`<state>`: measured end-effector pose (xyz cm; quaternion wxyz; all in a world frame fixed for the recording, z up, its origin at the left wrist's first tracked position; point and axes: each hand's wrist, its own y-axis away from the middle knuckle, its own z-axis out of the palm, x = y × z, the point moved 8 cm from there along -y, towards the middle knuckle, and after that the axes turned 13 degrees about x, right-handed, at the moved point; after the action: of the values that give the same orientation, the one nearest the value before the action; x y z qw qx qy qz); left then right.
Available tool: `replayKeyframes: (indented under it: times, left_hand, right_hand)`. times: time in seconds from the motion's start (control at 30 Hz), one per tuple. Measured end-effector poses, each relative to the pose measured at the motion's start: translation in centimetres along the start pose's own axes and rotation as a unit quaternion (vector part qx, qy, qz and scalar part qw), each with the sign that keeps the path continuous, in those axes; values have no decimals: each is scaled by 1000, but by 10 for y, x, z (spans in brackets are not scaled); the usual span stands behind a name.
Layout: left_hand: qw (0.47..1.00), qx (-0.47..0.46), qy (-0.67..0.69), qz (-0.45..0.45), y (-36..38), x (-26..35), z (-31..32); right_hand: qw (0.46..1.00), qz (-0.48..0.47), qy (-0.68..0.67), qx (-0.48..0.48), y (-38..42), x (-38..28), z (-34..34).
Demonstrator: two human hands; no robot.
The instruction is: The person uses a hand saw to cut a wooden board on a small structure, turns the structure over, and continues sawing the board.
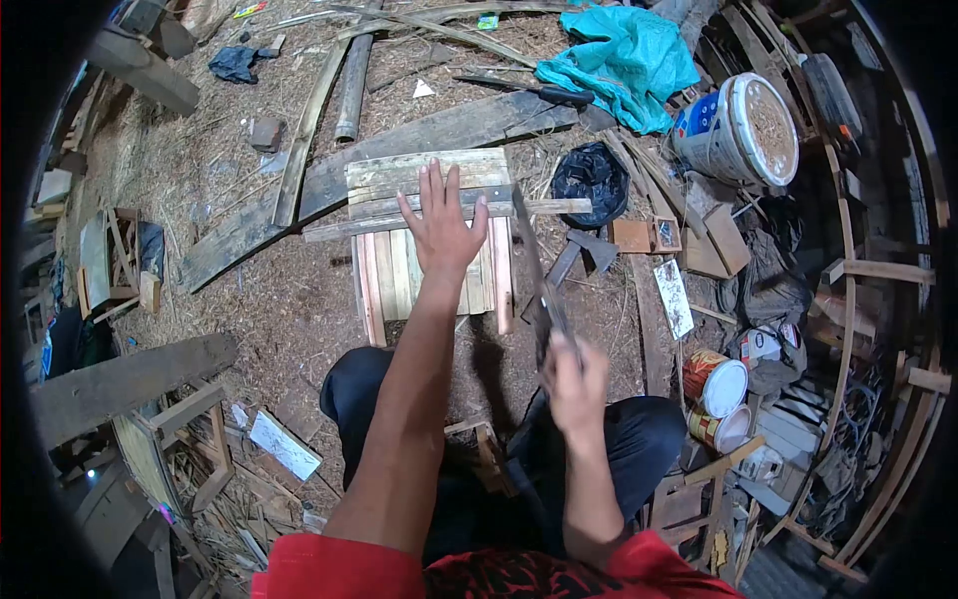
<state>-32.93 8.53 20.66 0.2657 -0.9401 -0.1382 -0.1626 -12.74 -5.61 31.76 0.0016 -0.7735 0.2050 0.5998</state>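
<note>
A person seated on a straw-littered workshop floor (269,299) trims a bamboo strip (544,207) laid across a small slatted bamboo stool (384,275). The left hand (441,232) lies flat, fingers spread, pressing the strip down on the stool's top. The right hand (574,384) is clenched around the handle of a long-bladed knife (534,270), whose blade runs up to meet the strip just beside the stool's right edge.

The stool appears largely built: several vertical slats and 2 side rails sit in place beneath a stack of crosswise strips (424,172). The strip under the hand juts past the right rail, so the cutting to length looks unfinished, and whether the top pieces are fastened cannot be told from this view.

A long dark plank (239,235) slants behind the stool. A teal cloth (624,55) lies heaped at the top, a white bucket (743,130) tilts on its side to the right, and 2 paint tins (717,399) stand near the person's right knee. Offcuts and wooden frames crowd both edges of the floor.
</note>
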Motion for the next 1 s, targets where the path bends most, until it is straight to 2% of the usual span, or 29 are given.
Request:
replayKeyframes:
  times: [0.1,0.2,0.3,0.4,0.5,0.57,0.67,0.7,0.8,0.9,1.0]
  left_hand:
    - [1000,2,7,0,5,0,-1]
    - [1000,10,4,6,-1,3,-1]
    - [1000,-2,2,6,3,4,-2]
    - [1000,-2,10,-2,3,-3,-8]
    - [1000,16,5,11,-2,3,-2]
    - [1000,19,1,15,-3,3,-3]
    - [1000,13,9,21,4,3,-11]
    - [1000,11,15,23,7,5,-14]
    - [999,19,22,30,11,2,-17]
    - [999,17,15,24,-1,4,-7]
    - [1000,-5,8,20,-2,10,-3]
  right_hand:
    - [1000,15,5,19,-6,23,-1]
    - [993,-103,38,44,-60,18,43]
    - [997,-58,11,40,-54,10,31]
    - [1000,10,7,0,-3,11,-2]
    - [1000,7,-7,26,-15,24,5]
    - [993,-101,9,53,-61,37,34]
    - [999,-3,-17,39,-86,38,46]
    - [996,-68,22,50,-71,28,40]
    - [990,-99,77,69,-57,18,39]
    - [996,-55,35,60,-72,14,50]
    - [993,-79,-30,77,-79,44,47]
